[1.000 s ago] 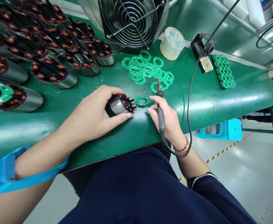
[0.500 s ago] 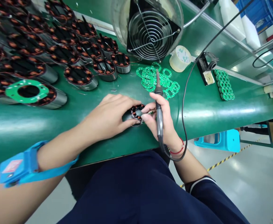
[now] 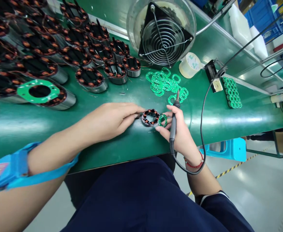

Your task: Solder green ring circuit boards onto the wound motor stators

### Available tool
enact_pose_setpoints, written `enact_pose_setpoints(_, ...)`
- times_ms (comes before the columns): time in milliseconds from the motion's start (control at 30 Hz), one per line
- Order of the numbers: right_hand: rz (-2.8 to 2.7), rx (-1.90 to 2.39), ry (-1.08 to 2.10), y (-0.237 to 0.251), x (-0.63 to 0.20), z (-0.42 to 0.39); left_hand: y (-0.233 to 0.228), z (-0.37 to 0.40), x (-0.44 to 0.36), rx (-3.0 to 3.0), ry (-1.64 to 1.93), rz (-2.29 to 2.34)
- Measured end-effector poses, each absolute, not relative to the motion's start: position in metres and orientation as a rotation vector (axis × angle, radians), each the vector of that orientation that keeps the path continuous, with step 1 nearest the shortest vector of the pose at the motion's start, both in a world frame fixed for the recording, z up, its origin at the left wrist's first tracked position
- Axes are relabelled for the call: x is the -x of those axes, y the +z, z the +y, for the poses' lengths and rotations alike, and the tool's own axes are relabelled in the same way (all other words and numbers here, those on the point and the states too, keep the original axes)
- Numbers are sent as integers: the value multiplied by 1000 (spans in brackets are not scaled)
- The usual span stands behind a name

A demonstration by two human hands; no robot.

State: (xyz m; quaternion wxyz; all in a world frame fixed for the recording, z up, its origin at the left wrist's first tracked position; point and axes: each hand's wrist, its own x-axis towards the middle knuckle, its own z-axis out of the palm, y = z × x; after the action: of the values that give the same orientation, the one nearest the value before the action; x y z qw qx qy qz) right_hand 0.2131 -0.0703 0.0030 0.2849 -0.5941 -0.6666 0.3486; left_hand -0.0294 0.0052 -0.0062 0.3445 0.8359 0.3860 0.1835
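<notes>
A small motor stator (image 3: 150,117) with copper windings stands on end on the green bench (image 3: 216,116). My left hand (image 3: 109,120) lies flat beside it, fingertips touching its left side. My right hand (image 3: 177,130) grips a black soldering iron (image 3: 173,124) with its tip pointing up and away. The fingers of that same hand pinch a green ring-shaped circuit board (image 3: 162,120) against the stator's right side. A blue wrist strap (image 3: 15,169) is on my left forearm.
Many larger wound stators (image 3: 66,48) fill the bench's left and back; one (image 3: 41,93) carries a green board. A pile of green ring boards (image 3: 164,83), a fan (image 3: 164,37), a tape roll (image 3: 191,65), an iron stand (image 3: 212,75) and stacked boards (image 3: 232,91) lie behind. A blue stool (image 3: 228,149) is on the floor.
The stator went from lying on its side to standing on end. My right hand picked the green ring board off the bench and holds it at the stator. The view shifted.
</notes>
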Motion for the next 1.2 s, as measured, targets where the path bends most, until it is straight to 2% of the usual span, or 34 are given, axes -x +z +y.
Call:
enact_pose_setpoints(167,-1824,1509,811,6,-215,-58,3,4,31,-1895,441,835)
enact_pose_setpoints(267,-1957,1475,635,13,-203,-51,0,4,28,-1721,557,939)
enact_pose_setpoints(467,-2177,1567,340,18,-176,-44,-14,3,14,-2051,599,1030)
enact_pose_setpoints(867,-2008,1585,490,-7,-182,-57,-6,-6,9,-2042,730,1086)
enact_pose_setpoints(1200,-1783,1483,485,-12,-184,-61,3,-2,5,-2190,631,1109)
